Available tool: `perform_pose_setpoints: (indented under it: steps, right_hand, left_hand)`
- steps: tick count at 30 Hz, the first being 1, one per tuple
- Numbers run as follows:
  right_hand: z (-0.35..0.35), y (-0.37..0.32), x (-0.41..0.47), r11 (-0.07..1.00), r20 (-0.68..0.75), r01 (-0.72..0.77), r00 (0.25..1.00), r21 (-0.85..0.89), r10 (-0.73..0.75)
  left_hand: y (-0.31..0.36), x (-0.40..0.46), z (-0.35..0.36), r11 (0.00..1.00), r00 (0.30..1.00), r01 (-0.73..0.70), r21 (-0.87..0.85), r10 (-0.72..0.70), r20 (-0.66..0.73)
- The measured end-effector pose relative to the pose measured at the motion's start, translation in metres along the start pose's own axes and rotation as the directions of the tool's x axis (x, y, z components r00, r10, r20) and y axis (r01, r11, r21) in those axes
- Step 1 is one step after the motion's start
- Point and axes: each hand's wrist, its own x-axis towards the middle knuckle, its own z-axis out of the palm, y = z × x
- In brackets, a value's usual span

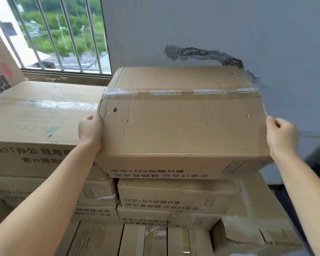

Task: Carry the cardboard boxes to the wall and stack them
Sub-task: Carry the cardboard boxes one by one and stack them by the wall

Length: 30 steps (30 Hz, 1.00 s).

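The left hand (90,131) pressed flat against the left end of the top box (183,122) while the right hand (282,137) sat at its right end, fingers curled loosely near the edge; whether that palm was in full contact with the cardboard could not be told. Between them the two hands spanned the box across its long axis, which ran left to right, parallel to the wall (211,30) straight ahead. The box lay directly in front of the person, its taped top facing up and its far edge close to or touching the wall, below a broken patch of plaster (201,54). It rested on the stack (174,198) of similar boxes beneath, its front face jutting slightly past the one below. Both hands were about equally near, so any push toward the wall would likely have needed even pressure from each side to keep the box square. Just beside it on the left stood another box (41,122), its top at nearly the same level and its right side hard against the left hand, leaving that hand little room. A barred window (63,34) opened beyond the left stack. The placing looked almost done.
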Motion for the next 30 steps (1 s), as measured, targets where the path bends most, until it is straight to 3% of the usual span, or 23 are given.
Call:
perform_pose_setpoints:
  steps: [5, 9, 13, 21, 25, 27, 30]
  right_hand:
    - [0.035, 0.031, 0.021, 0.997, 0.070, -0.062, 0.995, -0.052, 0.066]
    - [0.050, 0.059, 0.021, 0.983, 0.085, -0.103, 0.989, -0.149, 0.117]
    - [0.058, 0.064, 0.029, 0.975, 0.113, -0.105, 0.985, -0.195, 0.129]
    - [0.056, 0.069, 0.028, 0.955, 0.176, -0.059, 0.978, -0.291, 0.114]
    - [0.052, 0.069, 0.021, 0.952, 0.219, 0.009, 0.974, -0.305, 0.061]
    - [0.047, 0.063, 0.018, 0.951, 0.253, 0.025, 0.966, -0.308, 0.056]
    - [0.039, 0.053, 0.002, 0.953, 0.321, 0.048, 0.946, -0.300, 0.053]
  left_hand:
    - [-0.014, 0.017, 0.015, 0.951, 0.997, -0.080, 0.297, 0.079, 0.015]
    - [-0.018, 0.016, 0.031, 0.799, 0.982, -0.154, 0.582, 0.191, -0.003]
    - [-0.020, 0.023, 0.041, 0.689, 0.966, -0.168, 0.705, 0.256, -0.020]
    - [-0.024, 0.021, 0.035, 0.471, 0.949, -0.265, 0.842, 0.283, 0.141]
    - [-0.029, 0.007, 0.026, 0.443, 0.941, -0.321, 0.837, 0.253, 0.227]
    - [-0.028, 0.005, 0.019, 0.452, 0.928, -0.365, 0.814, 0.249, 0.277]
    - [-0.030, -0.004, 0.003, 0.576, 0.896, -0.444, 0.686, 0.273, 0.351]
